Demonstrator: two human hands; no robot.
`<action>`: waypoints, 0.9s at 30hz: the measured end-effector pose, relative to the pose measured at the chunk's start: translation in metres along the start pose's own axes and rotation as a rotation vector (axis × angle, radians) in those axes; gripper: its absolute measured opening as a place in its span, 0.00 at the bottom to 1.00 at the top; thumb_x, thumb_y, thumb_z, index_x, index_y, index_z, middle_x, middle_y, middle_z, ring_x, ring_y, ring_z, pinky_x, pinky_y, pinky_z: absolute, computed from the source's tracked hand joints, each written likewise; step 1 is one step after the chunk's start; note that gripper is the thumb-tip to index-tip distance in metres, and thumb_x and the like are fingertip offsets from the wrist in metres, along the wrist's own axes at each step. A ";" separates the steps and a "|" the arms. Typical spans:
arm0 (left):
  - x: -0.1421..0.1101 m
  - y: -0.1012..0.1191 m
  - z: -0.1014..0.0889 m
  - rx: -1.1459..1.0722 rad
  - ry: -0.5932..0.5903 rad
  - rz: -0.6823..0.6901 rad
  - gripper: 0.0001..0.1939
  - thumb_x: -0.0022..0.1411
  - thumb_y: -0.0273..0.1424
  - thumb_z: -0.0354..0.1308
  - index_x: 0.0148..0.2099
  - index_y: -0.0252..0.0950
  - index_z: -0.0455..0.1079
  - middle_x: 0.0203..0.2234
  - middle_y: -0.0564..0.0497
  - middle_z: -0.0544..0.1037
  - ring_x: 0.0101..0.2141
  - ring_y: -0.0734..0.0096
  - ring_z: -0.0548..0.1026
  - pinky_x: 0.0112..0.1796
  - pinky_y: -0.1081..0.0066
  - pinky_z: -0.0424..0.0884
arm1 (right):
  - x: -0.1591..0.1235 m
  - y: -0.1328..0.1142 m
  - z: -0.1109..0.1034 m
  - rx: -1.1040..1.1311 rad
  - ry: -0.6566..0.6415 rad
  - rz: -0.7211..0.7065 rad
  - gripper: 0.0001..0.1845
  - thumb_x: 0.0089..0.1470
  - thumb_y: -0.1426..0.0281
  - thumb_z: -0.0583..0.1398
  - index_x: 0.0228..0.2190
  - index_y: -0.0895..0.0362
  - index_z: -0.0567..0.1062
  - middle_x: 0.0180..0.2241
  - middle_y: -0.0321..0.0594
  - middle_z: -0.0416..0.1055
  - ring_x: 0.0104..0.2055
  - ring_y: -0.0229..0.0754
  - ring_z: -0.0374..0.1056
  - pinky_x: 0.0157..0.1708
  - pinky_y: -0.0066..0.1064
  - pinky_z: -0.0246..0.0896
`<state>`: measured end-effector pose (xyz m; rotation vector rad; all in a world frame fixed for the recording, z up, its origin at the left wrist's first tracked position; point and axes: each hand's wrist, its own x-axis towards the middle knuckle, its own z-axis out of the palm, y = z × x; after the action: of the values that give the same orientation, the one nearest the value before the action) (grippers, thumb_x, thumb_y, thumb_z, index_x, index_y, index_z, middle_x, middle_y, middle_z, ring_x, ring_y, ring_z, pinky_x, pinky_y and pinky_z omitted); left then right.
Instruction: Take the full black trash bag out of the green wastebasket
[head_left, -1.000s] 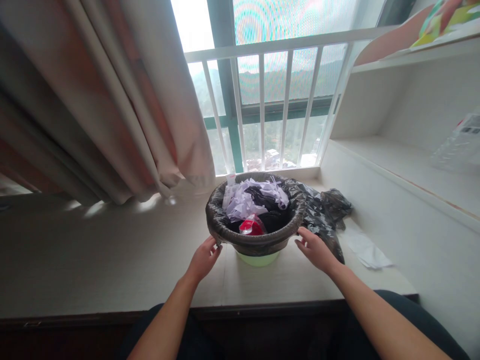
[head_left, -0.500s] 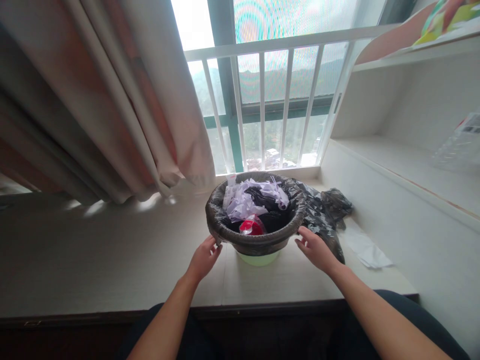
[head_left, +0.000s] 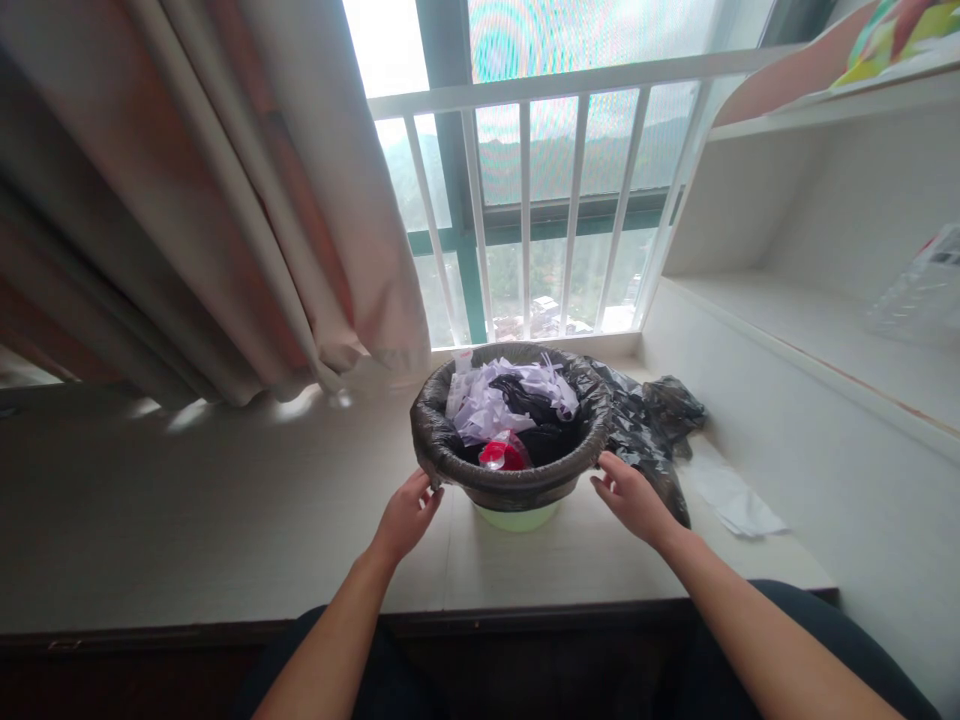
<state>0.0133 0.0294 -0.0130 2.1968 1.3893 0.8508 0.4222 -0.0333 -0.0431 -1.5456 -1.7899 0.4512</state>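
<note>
Unmoved, both hands (head_left: pixel 409 515) flank paper-filled bin (head_left: pixel 517 490).

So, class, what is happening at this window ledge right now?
A person has both hands at a small green bin lined with a black bag. The left hand and right hand touch the bag's rim on either side. Shredded paper and a red wrapper lie inside. A loose black bag lies beside it.

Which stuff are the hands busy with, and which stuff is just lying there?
In hand:
- left hand and right hand, one on each side of the rim
- small green bin with a black plastic liner
- white paper scraps and red wrapper inside it

Lying about:
- loose crumpled black plastic bag
- white paper sheet
- beige curtain
</note>
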 end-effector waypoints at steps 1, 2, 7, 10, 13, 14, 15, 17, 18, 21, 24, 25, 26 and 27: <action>0.000 0.000 0.000 -0.001 0.005 0.001 0.12 0.68 0.37 0.53 0.39 0.37 0.75 0.36 0.48 0.78 0.28 0.71 0.74 0.32 0.70 0.73 | 0.000 0.000 0.000 0.002 0.005 -0.002 0.17 0.63 0.66 0.54 0.51 0.52 0.74 0.50 0.47 0.76 0.32 0.42 0.73 0.38 0.39 0.73; 0.000 0.000 0.000 -0.001 0.010 0.002 0.12 0.68 0.37 0.53 0.39 0.37 0.75 0.36 0.48 0.78 0.28 0.71 0.74 0.32 0.70 0.73 | 0.000 0.000 0.000 0.004 0.011 -0.003 0.17 0.63 0.65 0.55 0.51 0.52 0.74 0.50 0.47 0.76 0.32 0.42 0.73 0.38 0.40 0.73; -0.001 0.000 -0.001 -0.012 0.012 0.004 0.12 0.68 0.37 0.53 0.40 0.37 0.75 0.38 0.48 0.79 0.28 0.72 0.74 0.32 0.71 0.73 | 0.000 0.002 0.001 0.015 0.036 -0.009 0.17 0.63 0.65 0.55 0.51 0.53 0.74 0.49 0.47 0.76 0.31 0.42 0.73 0.37 0.40 0.73; -0.001 0.000 -0.001 -0.014 0.001 -0.008 0.13 0.68 0.37 0.53 0.41 0.36 0.75 0.39 0.47 0.79 0.28 0.71 0.74 0.31 0.70 0.72 | -0.001 0.002 0.002 0.020 0.039 -0.009 0.17 0.63 0.65 0.55 0.51 0.52 0.74 0.48 0.47 0.76 0.31 0.42 0.73 0.37 0.40 0.73; -0.001 -0.001 0.000 -0.008 0.000 -0.013 0.13 0.69 0.37 0.53 0.42 0.36 0.76 0.40 0.46 0.79 0.29 0.71 0.74 0.31 0.70 0.71 | -0.001 0.002 0.001 0.025 0.035 -0.004 0.17 0.63 0.65 0.54 0.51 0.53 0.74 0.49 0.48 0.76 0.32 0.42 0.73 0.38 0.40 0.73; -0.001 -0.001 0.000 -0.007 0.000 -0.011 0.13 0.69 0.37 0.53 0.42 0.36 0.76 0.41 0.46 0.79 0.29 0.70 0.74 0.32 0.70 0.71 | -0.001 0.001 0.001 0.028 0.032 -0.003 0.16 0.64 0.64 0.54 0.51 0.53 0.74 0.49 0.48 0.76 0.32 0.42 0.73 0.38 0.40 0.72; -0.001 -0.001 0.000 -0.006 0.001 -0.008 0.13 0.69 0.37 0.53 0.42 0.36 0.76 0.41 0.46 0.79 0.30 0.70 0.75 0.32 0.70 0.71 | -0.001 0.001 0.000 0.031 0.029 -0.003 0.16 0.64 0.64 0.54 0.51 0.53 0.73 0.49 0.48 0.76 0.32 0.42 0.73 0.39 0.40 0.72; -0.001 0.000 -0.001 -0.005 0.003 0.002 0.13 0.69 0.37 0.53 0.40 0.36 0.75 0.40 0.46 0.79 0.30 0.70 0.75 0.32 0.70 0.71 | -0.001 0.000 0.000 0.037 0.024 -0.005 0.16 0.64 0.64 0.54 0.50 0.52 0.73 0.49 0.47 0.76 0.32 0.42 0.73 0.38 0.39 0.72; -0.001 0.000 -0.001 -0.003 0.006 0.008 0.13 0.69 0.37 0.53 0.39 0.36 0.75 0.40 0.46 0.79 0.30 0.70 0.75 0.32 0.70 0.71 | -0.001 0.000 -0.001 0.037 0.023 -0.006 0.16 0.64 0.65 0.54 0.50 0.52 0.73 0.49 0.47 0.75 0.32 0.42 0.73 0.38 0.39 0.72; -0.001 0.001 -0.002 -0.002 0.016 0.022 0.13 0.69 0.37 0.53 0.36 0.35 0.74 0.38 0.46 0.79 0.29 0.70 0.74 0.33 0.70 0.71 | -0.001 -0.002 -0.002 0.034 0.025 -0.010 0.15 0.64 0.65 0.54 0.50 0.52 0.73 0.49 0.47 0.75 0.32 0.42 0.72 0.39 0.40 0.72; 0.000 0.001 -0.002 -0.007 0.017 0.025 0.14 0.69 0.37 0.53 0.36 0.35 0.74 0.37 0.46 0.78 0.30 0.70 0.74 0.32 0.70 0.70 | -0.001 -0.003 -0.002 0.039 0.032 -0.015 0.14 0.64 0.66 0.54 0.48 0.53 0.73 0.49 0.48 0.75 0.32 0.42 0.72 0.39 0.40 0.72; -0.001 0.001 -0.003 -0.009 0.017 0.023 0.14 0.69 0.36 0.53 0.36 0.35 0.75 0.37 0.46 0.78 0.30 0.70 0.74 0.32 0.70 0.70 | -0.001 -0.003 -0.002 0.042 0.034 -0.017 0.14 0.64 0.66 0.54 0.49 0.53 0.73 0.50 0.48 0.75 0.32 0.42 0.72 0.39 0.40 0.72; -0.001 0.001 -0.002 -0.011 0.017 0.020 0.14 0.69 0.36 0.53 0.36 0.35 0.75 0.37 0.46 0.78 0.30 0.70 0.74 0.31 0.71 0.70 | -0.001 -0.003 -0.002 0.045 0.036 -0.019 0.14 0.64 0.66 0.54 0.49 0.53 0.73 0.50 0.49 0.75 0.32 0.42 0.72 0.39 0.40 0.72; -0.001 0.001 -0.002 -0.014 0.018 0.019 0.14 0.69 0.36 0.53 0.37 0.35 0.75 0.37 0.46 0.78 0.30 0.70 0.74 0.31 0.71 0.69 | -0.001 -0.003 -0.001 0.047 0.038 -0.021 0.15 0.64 0.66 0.54 0.49 0.53 0.73 0.50 0.49 0.75 0.32 0.42 0.72 0.39 0.40 0.72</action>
<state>0.0120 0.0285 -0.0109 2.2003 1.3695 0.8860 0.4213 -0.0350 -0.0406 -1.4920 -1.7532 0.4481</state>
